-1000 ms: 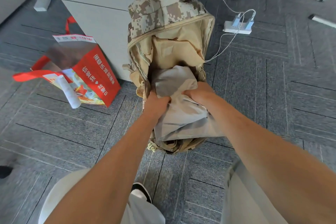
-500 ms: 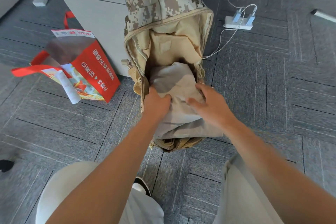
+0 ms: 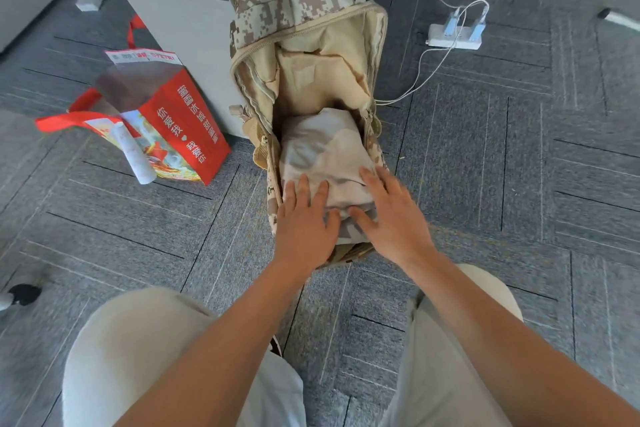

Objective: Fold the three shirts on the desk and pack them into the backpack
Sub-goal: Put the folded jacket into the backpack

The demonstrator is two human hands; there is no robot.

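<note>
Both my hands are no longer gripping: my left hand and my right hand are now lying flat, fingers spread, pressing down on the folded beige shirt. It is sitting inside the open main compartment of the camouflage backpack, which is leaning against a grey cabinet. To my left a red shopping bag is showing white Chinese characters, too blurred for me to read surely.
</note>
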